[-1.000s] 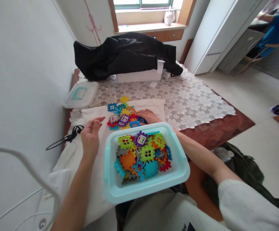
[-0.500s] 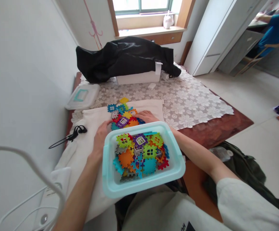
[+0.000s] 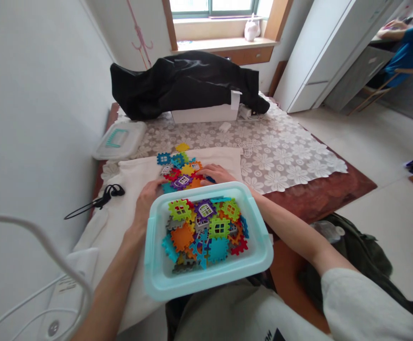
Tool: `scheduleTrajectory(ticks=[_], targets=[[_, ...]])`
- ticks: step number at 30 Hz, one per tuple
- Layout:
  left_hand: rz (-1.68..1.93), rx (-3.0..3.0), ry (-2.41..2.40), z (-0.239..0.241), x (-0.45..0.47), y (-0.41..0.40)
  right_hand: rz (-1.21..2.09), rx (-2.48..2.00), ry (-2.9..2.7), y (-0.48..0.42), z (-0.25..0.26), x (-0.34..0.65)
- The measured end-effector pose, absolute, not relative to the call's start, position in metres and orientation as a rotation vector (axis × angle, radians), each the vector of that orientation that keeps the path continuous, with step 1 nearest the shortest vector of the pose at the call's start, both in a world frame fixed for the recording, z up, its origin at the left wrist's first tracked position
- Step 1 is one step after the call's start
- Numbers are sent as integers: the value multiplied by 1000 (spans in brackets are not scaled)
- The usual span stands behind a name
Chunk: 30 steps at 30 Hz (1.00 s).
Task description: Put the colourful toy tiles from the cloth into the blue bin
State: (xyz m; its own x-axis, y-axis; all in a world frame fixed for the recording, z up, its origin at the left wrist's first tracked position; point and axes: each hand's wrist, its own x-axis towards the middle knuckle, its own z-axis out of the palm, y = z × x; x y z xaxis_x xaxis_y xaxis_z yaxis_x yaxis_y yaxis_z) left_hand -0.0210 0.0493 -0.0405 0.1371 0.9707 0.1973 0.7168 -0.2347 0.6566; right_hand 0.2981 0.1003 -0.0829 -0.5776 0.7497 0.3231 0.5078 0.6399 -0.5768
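Observation:
A light blue plastic bin [image 3: 259, 251] rests on my lap, filled with several colourful interlocking tiles [image 3: 206, 227]. Beyond it, a pile of loose tiles [image 3: 179, 168] lies on a white cloth [image 3: 128, 175]. My left hand [image 3: 147, 199] rests on the cloth at the bin's far left corner, fingers curled toward the pile's near edge; whether it grips a tile is hidden. My right hand [image 3: 215, 173] lies flat with fingers spread on the right side of the pile, just behind the bin's rim.
The bin's lid [image 3: 121, 139] sits at the table's left edge. A black cord [image 3: 96, 203] lies on the cloth. A black garment [image 3: 185, 85] and a white box [image 3: 206, 113] fill the far end. A dark bag [image 3: 355, 251] sits on the floor at right.
My left hand dropped from the air onto the cloth and slid in to the pile's near left edge. The right hand stayed on the pile. The bin shifted slightly left.

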Motion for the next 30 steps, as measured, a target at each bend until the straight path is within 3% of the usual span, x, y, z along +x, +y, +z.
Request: scheduleTrajectory(ticks=[12, 22, 30], targets=[[1186, 1627, 1698, -40, -28, 46, 589, -890, -2429, 108, -99, 300], [936, 1847, 1480, -48, -12, 49, 486, -764, -2548, 102, -98, 288], [777, 1911, 1514, -38, -17, 49, 474, -892, -2581, 78, -61, 294]])
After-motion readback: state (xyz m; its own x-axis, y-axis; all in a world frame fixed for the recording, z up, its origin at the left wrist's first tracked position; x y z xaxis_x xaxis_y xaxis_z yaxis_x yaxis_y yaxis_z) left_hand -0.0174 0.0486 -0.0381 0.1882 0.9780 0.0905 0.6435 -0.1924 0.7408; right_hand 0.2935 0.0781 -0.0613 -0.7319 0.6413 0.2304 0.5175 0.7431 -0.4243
